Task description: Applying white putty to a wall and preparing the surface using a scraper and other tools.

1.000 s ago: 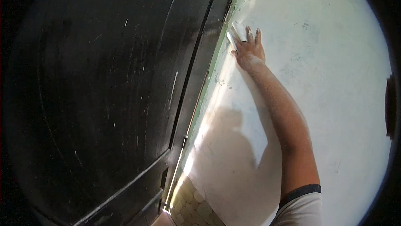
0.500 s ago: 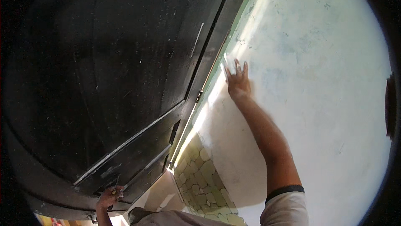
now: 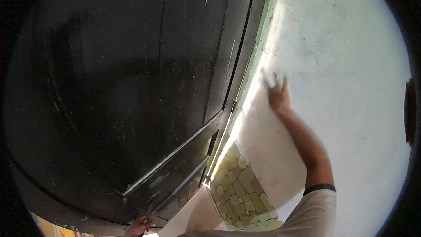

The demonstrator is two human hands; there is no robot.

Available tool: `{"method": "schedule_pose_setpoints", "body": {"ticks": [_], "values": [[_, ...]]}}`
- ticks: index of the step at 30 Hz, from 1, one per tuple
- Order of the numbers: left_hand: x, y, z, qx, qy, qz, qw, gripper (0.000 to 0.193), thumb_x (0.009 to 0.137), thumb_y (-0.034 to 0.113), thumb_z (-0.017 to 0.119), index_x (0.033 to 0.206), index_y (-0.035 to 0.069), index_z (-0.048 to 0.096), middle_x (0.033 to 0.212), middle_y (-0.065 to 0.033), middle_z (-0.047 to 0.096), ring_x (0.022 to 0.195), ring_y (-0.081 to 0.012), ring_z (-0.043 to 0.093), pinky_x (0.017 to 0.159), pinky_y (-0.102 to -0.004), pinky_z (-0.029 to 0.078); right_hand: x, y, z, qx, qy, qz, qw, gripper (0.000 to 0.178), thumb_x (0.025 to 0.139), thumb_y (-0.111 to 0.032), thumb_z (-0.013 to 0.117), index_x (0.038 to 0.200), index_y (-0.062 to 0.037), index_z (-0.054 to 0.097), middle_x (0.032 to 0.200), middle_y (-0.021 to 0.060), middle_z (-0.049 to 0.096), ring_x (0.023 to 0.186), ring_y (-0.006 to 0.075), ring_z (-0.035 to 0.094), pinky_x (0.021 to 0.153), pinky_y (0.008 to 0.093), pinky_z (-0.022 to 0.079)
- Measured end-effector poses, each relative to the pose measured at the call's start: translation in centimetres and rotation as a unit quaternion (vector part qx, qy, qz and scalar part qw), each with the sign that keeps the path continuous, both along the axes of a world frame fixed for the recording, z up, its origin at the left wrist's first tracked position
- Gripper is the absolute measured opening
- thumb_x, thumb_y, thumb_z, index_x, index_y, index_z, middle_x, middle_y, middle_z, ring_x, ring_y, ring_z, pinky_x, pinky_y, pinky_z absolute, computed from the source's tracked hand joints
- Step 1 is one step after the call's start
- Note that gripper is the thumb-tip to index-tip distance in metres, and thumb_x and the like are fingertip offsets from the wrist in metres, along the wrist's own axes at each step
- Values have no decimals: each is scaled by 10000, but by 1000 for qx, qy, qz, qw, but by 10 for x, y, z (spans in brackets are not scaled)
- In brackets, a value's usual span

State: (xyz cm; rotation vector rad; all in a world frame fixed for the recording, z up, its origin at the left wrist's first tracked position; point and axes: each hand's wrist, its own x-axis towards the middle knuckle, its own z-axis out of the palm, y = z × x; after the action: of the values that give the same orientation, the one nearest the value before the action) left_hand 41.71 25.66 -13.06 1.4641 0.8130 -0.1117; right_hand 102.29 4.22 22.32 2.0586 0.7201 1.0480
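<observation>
My right hand (image 3: 280, 95) is raised against the pale, whitish-green wall (image 3: 346, 105), just right of its lit strip. Its fingers are stretched and spread, smeared by motion, and nothing shows in them. Down at the lower left, my left hand (image 3: 141, 225) is closed beside the lower part of the dark wooden door (image 3: 118, 97). A small yellow spot and thin dark strands show at its fingers, but I cannot make out what it holds. The palm side is hidden.
A hinge (image 3: 233, 106) sits on the door's edge by the wall. Stone-patterned cladding (image 3: 241, 189) covers the lower wall. Below the door, light floor (image 3: 188, 215) shows. Something yellow and red (image 3: 66, 230) is at the bottom left. Scuffs mark the wall.
My right hand has shifted right and slightly down in view, off the lit strip. My left hand appears lower and further right. The whole view has shifted, with door and wall moving right.
</observation>
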Motion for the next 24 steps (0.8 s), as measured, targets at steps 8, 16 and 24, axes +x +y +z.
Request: {"method": "schedule_pose_setpoints", "body": {"ticks": [8, 16, 24], "values": [[-44, 8, -25, -53, 20, 24, 998, 266, 891, 188, 636, 1130, 72, 631, 801, -13, 610, 603, -73, 540, 495, -241, 456, -17, -12, -62, 0, 136, -89, 987, 560, 944, -182, 433, 1474, -133, 258, 1559, 57, 155, 1446, 273, 54, 1124, 604, 27], [-68, 6, -23, 28, -40, -67, 997, 352, 934, 346, 553, 1181, 102, 612, 836, -39, 632, 648, -104, 541, 589, -273, 497, -64, -19, 57, 81, 11, -61, 995, 623, 899, -90, 434, 1482, -190, 238, 1519, 42, 282, 1445, 261, 84, 1132, 588, 44], [-62, 15, -9, 53, -80, -208, 973, 579, 903, 526, 541, 1345, 154, 501, 1096, -5, 602, 807, -106, 526, 720, -260, 449, -44, -64, -202, 144, 173, 140, 964, 524, 879, -112, 490, 1391, -65, 384, 1486, 172, 279, 1411, 323, 175, 1152, 558, 46]]}}
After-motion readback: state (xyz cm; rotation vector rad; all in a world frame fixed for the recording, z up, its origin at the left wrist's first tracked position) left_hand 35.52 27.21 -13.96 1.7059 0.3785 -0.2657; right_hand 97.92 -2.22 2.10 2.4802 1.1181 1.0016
